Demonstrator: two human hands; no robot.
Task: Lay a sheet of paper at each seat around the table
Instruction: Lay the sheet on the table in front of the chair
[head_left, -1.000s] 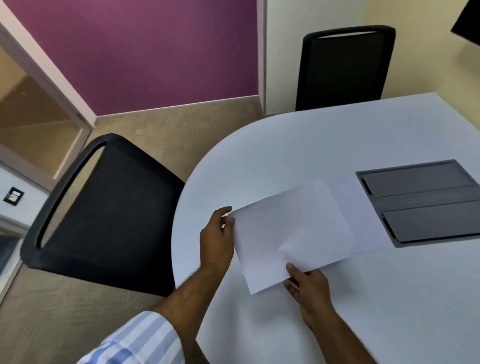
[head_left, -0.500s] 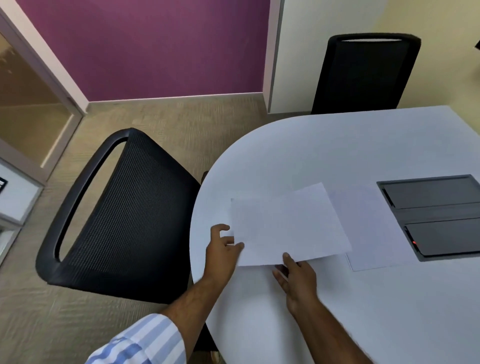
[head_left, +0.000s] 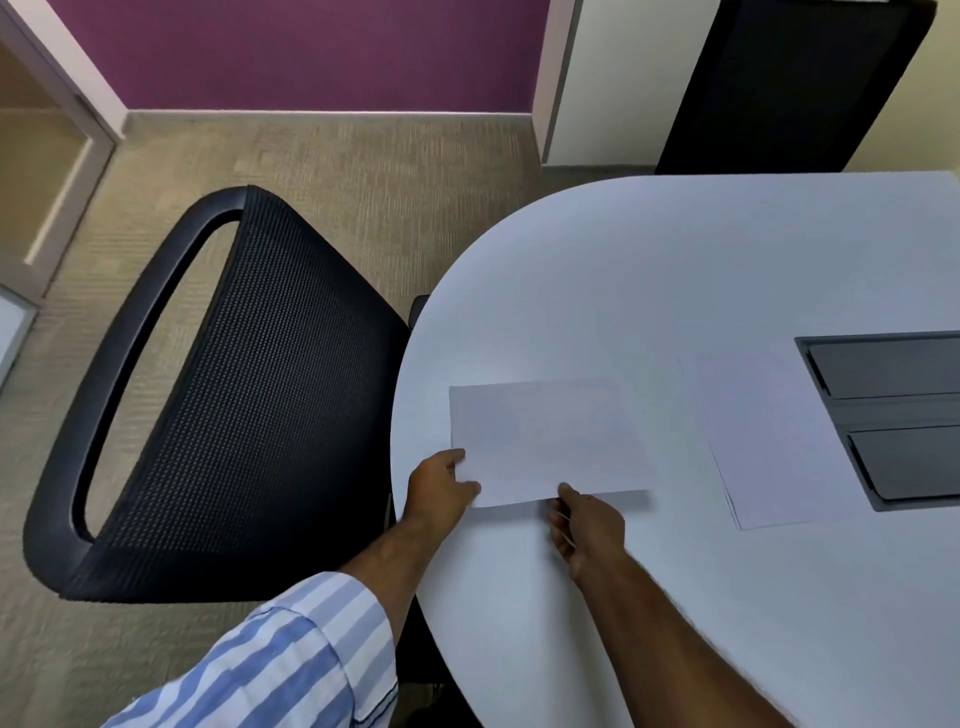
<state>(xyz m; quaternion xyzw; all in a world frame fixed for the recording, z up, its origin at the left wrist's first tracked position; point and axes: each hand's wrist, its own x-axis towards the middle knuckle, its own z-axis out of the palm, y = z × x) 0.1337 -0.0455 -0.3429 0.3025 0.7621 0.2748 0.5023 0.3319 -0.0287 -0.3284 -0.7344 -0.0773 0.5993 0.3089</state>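
Since a second ago the sheet of paper (head_left: 545, 441) has swung round and come down: it was lifted and tilted between the two hands with its far end over the second sheet, and now it lies square to the near edge of the bench (head_left: 649, 270), clear of that second sheet (head_left: 769, 441), with bare white surface between them. That puts it in front of the mesh-backed chair (head_left: 249, 405) at the rounded end, so I would judge this seat to be nearly served and the laying-down almost finished. The near long edge casts a thin shadow to the right of the hand gripping it, so that edge may not be quite flat yet. The left hand (head_left: 441, 486) is at the near left corner, fingers loosely curled, thumb on top of the sheet and the rest apparently tucked under or against the corner, a light pinch and not a firm grip. The right hand (head_left: 589, 525) is at the middle of the near edge, thumb tip on the paper, fingers bent beneath; whether they are under the sheet or just resting on the bench I cannot tell. The other sheet lies flat beside the dark panel (head_left: 893, 415) let into the bench. Another black chair (head_left: 789, 83) stands at the far side, and no paper lies before it that I can see, so seats are left to do.
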